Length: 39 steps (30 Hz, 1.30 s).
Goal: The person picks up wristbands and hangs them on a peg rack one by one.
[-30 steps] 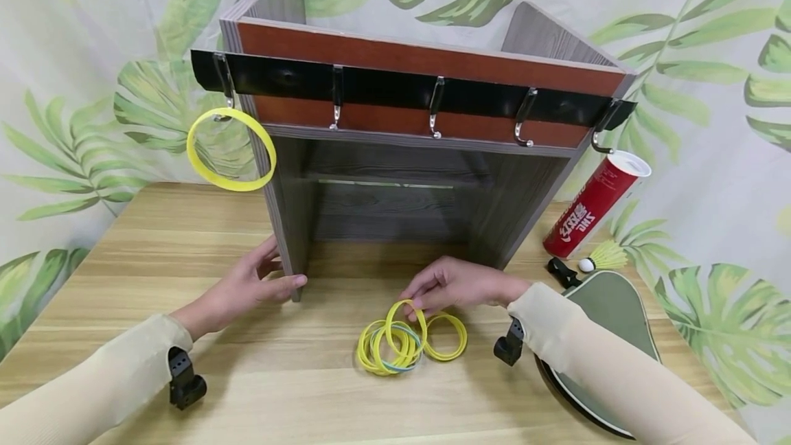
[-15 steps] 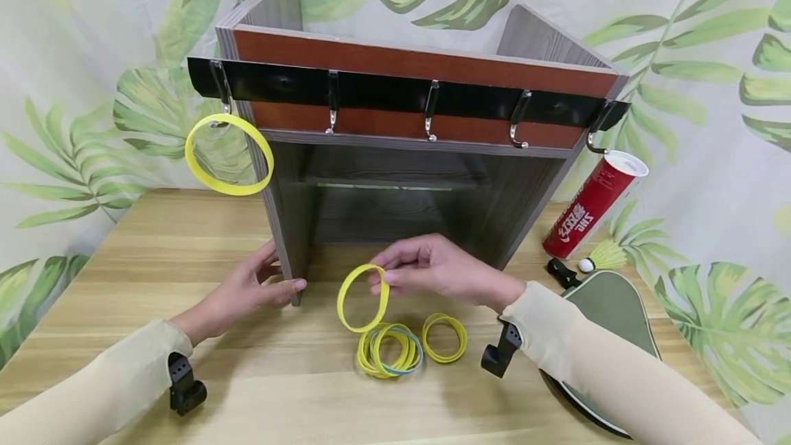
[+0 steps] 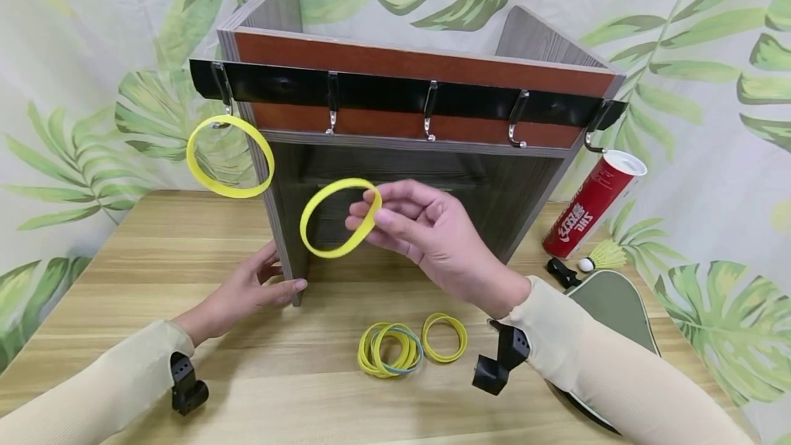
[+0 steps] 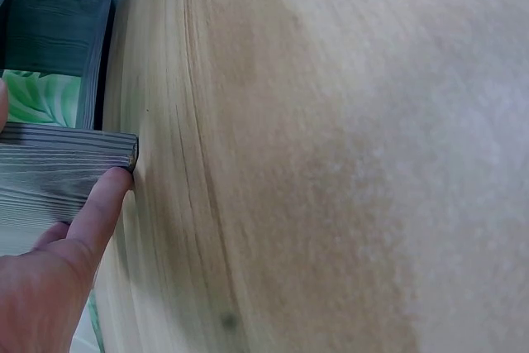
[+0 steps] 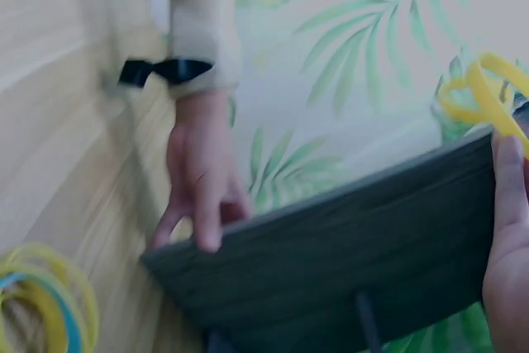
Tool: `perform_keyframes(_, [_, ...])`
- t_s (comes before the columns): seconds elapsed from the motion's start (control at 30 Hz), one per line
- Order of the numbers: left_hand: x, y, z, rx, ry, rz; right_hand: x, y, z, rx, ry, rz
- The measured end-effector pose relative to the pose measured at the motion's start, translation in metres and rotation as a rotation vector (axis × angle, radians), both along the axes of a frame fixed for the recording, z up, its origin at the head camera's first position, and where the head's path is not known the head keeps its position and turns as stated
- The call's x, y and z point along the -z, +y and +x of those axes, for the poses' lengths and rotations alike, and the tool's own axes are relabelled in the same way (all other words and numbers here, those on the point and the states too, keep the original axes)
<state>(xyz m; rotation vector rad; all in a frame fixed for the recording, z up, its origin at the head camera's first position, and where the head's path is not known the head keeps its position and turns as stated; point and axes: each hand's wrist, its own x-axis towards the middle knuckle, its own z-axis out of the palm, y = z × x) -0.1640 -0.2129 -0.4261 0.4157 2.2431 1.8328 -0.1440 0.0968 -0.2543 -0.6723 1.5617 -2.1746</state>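
A grey wood-grain stand (image 3: 287, 225) carries a black hook rail (image 3: 383, 93) with several metal hooks. From the leftmost hook hangs a yellow ring (image 3: 235, 192). My left hand (image 3: 244, 290) grips the stand's left side panel low down, thumb on the front edge; the left wrist view shows the thumb against that panel edge (image 4: 66, 163). Raised in front of the stand's opening, my right hand (image 3: 435, 235) pinches another yellow ring (image 3: 332, 253) between thumb and fingers. Below it on the table lie a pile of yellow rings (image 3: 366, 360) with a blue one among them, and yellow ring loops (image 3: 443, 360) beside the pile.
On the right of the wooden table (image 3: 247, 390) stand a red tube (image 3: 583, 208) with a white lid, a yellow shuttlecock (image 3: 602, 257), a small black object (image 3: 562, 272) and a green racket cover (image 3: 614, 307), partly behind the right sleeve. A leaf-patterned cloth (image 3: 686, 122) hangs behind.
My right hand has lifted one yellow ring off the pile and carried it up and to the left. My left hand keeps its place on the panel.
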Motion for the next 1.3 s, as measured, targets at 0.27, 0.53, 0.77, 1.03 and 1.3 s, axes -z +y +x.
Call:
perform_keyframes(0.27, [-0.004, 0.000, 0.002, 0.014, -0.008, 0.004, -0.023, -0.014, 0.004, 0.068, -0.012, -0.159])
perform_keyframes(0.53, [-0.006, 0.001, 0.003, 0.015, 0.011, 0.003, -0.028, -0.031, 0.008, 0.156, -0.037, -0.188])
perform_keyframes(0.77, [-0.007, -0.001, 0.003, 0.029, 0.006, 0.006, -0.023, -0.033, 0.007, 0.199, -0.051, -0.167])
perform_keyframes(1.03, [-0.006, 0.000, 0.003, 0.029, 0.012, 0.010, -0.017, -0.031, 0.004, 0.182, -0.043, -0.146])
perform_keyframes(1.3, [-0.005, 0.000, 0.002, 0.027, 0.013, 0.003, -0.016, -0.027, 0.004, 0.151, -0.033, -0.098])
